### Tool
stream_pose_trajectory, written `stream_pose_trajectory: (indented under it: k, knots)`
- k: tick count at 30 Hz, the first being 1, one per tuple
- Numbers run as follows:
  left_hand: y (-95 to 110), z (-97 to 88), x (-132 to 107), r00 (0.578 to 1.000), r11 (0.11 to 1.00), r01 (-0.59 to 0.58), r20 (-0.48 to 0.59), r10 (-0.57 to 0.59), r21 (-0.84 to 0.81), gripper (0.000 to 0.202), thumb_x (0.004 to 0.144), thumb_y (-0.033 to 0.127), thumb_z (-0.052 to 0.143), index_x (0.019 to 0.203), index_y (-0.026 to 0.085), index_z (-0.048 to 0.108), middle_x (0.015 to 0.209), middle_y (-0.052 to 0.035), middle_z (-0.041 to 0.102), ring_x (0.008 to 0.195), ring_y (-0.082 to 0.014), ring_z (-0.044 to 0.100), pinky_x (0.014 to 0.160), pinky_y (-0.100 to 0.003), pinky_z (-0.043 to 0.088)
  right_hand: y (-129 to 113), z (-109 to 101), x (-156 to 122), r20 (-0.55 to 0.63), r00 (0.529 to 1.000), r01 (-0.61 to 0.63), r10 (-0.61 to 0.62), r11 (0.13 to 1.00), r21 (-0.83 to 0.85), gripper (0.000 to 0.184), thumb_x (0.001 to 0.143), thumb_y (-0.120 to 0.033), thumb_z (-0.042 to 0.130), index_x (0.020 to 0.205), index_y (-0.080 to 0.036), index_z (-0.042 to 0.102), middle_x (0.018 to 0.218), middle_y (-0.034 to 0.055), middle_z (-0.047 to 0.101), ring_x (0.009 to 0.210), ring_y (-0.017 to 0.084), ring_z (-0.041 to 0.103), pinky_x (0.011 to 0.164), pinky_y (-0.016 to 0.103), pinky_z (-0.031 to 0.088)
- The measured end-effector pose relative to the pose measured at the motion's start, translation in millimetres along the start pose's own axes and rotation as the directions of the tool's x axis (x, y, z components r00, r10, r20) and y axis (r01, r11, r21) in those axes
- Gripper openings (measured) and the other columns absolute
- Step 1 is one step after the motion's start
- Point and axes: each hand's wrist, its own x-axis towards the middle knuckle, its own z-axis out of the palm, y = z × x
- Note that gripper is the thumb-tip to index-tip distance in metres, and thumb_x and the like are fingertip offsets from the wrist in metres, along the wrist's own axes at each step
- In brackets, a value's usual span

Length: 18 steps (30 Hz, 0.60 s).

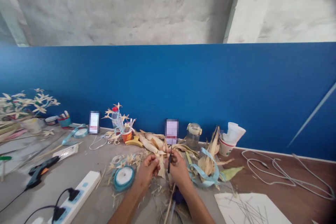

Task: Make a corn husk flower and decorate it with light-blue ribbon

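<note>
My left hand [147,171] is closed in a pinch on a pale strip of corn husk [161,167] held upright over the table. My right hand [179,170] is closed round a pair of dark scissors [169,161], whose blades point up right beside the husk strip. Both hands meet low in the middle of the view. Under and behind them lies a heap of dried corn husks [153,143] and scraps. A spool of light blue ribbon [124,177] lies just left of my left hand, and loose blue ribbon [207,176] curls to the right.
A white power strip [78,194] with black plugs and a black glue gun [39,173] lie at the left. Husk flowers [23,103], two phones [94,122], a glass jar [193,134], paper cups [229,140], white cables [283,173] and a white sheet [249,210] ring the table before a blue wall.
</note>
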Motion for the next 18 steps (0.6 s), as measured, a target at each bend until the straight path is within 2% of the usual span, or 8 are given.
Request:
stream_pose_trajectory:
  k: [3, 8, 15, 18]
  knots:
    - [0, -0.9, 0, 0.997, 0.998, -0.051, 0.057, 0.048, 0.044, 0.031, 0.069, 0.046, 0.063, 0.07, 0.017, 0.053, 0.048, 0.005, 0.052, 0.038, -0.0064, 0.039, 0.041, -0.02, 0.025, -3, 0, 0, 0.012, 1.0, -0.018, 0.018, 1.0, 0.007, 0.044, 0.061, -0.027, 0.059, 0.102, -0.015, 0.05, 0.071, 0.0025, 0.062, 0.063, 0.018, 0.059, 0.055, 0.027, 0.046]
    - [5, 2.0, -5, 0.994, 0.993, -0.061, 0.093, 0.052, 0.096, 0.03, 0.07, 0.047, 0.062, 0.07, 0.018, 0.053, 0.048, 0.0052, 0.052, 0.038, -0.0073, 0.04, 0.042, -0.02, 0.027, -1, 5, -3, 0.042, 0.999, -0.033, 0.033, 0.999, -0.005, 0.034, 0.061, -0.022, 0.055, 0.094, -0.017, 0.052, 0.059, -0.0021, 0.055, 0.057, 0.016, 0.055, 0.051, 0.025, 0.042]
    - [1, 0.1, -1, 0.998, 0.995, -0.032, 0.057, 0.026, 0.099, 0.03, 0.067, 0.046, 0.064, 0.07, 0.017, 0.055, 0.047, 0.0047, 0.052, 0.038, -0.0073, 0.039, 0.041, -0.02, 0.025, -1, -4, 0, -0.002, 0.999, -0.043, 0.043, 0.997, -0.062, 0.037, 0.06, -0.019, 0.051, 0.097, -0.015, 0.053, 0.057, -0.0037, 0.052, 0.05, 0.013, 0.048, 0.046, 0.022, 0.035]
    - [-4, -5.3, 5, 0.999, 0.996, -0.01, -0.039, 0.013, 0.087, 0.032, 0.064, 0.047, 0.065, 0.068, 0.018, 0.054, 0.044, 0.0065, 0.049, 0.036, -0.0062, 0.035, 0.039, -0.019, 0.021, 2, -15, 6, -0.036, 0.999, 0.001, -0.006, 0.99, -0.143, 0.035, 0.061, -0.019, 0.051, 0.095, -0.016, 0.055, 0.058, -0.0035, 0.053, 0.053, 0.013, 0.05, 0.048, 0.022, 0.036]
